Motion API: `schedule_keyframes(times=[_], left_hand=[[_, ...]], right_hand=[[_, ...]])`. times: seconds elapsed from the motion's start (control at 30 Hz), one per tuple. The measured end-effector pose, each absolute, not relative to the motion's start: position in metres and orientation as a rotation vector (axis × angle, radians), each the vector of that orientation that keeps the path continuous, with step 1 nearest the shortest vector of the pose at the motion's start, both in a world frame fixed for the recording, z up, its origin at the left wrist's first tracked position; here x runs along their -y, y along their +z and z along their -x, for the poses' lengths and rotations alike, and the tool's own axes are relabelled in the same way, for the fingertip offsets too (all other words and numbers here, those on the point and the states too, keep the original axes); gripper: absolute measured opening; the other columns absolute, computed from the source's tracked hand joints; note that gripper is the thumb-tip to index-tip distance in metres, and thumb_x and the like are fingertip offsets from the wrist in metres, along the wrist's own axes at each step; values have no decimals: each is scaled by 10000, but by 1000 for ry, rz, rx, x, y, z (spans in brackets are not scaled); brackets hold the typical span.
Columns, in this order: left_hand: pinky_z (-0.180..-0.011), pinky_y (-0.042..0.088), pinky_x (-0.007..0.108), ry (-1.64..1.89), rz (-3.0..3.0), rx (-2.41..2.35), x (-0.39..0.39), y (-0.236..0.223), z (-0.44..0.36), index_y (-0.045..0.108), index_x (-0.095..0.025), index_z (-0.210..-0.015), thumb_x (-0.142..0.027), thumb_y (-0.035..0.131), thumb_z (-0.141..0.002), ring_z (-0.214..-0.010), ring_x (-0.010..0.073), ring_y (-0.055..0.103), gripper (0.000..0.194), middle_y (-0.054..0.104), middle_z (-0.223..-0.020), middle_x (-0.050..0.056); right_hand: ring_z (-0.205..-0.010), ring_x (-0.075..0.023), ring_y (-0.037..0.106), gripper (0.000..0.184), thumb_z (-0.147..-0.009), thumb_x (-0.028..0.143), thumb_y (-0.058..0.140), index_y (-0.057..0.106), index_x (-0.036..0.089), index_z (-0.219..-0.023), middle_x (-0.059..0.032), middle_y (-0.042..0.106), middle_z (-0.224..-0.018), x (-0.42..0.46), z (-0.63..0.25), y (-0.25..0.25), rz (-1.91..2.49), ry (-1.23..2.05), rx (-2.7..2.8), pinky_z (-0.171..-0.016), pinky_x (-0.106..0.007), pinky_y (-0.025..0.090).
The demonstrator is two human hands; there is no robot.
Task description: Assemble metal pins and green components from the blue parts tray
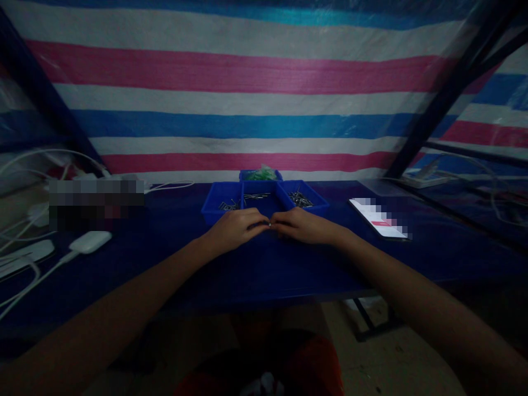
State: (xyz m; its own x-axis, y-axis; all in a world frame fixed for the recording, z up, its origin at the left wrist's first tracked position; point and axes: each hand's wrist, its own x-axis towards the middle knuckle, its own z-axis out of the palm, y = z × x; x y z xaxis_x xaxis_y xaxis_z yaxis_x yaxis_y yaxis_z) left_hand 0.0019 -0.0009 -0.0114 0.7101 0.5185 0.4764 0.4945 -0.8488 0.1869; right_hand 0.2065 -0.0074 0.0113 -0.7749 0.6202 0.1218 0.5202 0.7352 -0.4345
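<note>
My left hand [238,228] and my right hand [303,224] meet fingertip to fingertip above the blue table, each closed in a pinch. A tiny pale, shiny piece [269,224] shows between the fingertips; it is too small to name. Just beyond the hands stand blue plastic bins. In the left bin [210,201] lie small metal pieces [229,206]. The middle bin [264,205] holds several thin metal rods [256,196]. Short metal pins or screws [300,199] are heaped in the right bin [317,201].
Behind these, a small blue bin holds green plastic [264,174]. A lit phone [378,221] lies on the table [264,275] at right. White cables and a white charger [91,242] are at left. A striped sheet [264,71] hangs behind, between dark metal posts.
</note>
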Motion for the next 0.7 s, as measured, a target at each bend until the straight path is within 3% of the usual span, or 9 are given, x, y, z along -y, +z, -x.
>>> schedule_keyframes(times=[0.3,0.53,0.7], left_hand=[[-664,420,234,775,-2808,-858,9,-8,-4,555,-168,-893,-216,500,-780,-734,115,544,135,587,-853,22],[-550,367,221,634,-2788,-1090,9,-7,-4,533,-179,-854,-249,499,-752,-588,100,512,128,562,-682,-19],[-557,359,229,599,-2819,-1102,6,-8,-4,556,-179,-873,-250,476,-775,-608,103,520,145,596,-740,-3]], right_hand=[[-545,-81,483,227,-870,291,410,573,140,-827,3,546,-632,5,-207,9,889,458,2718,-539,-219,342],[-537,-80,475,213,-850,307,447,574,147,-912,5,562,-648,7,-208,14,894,454,2719,-531,-216,336],[-538,-81,473,218,-867,280,404,571,139,-875,-1,555,-651,6,-209,14,904,422,2728,-534,-217,335]])
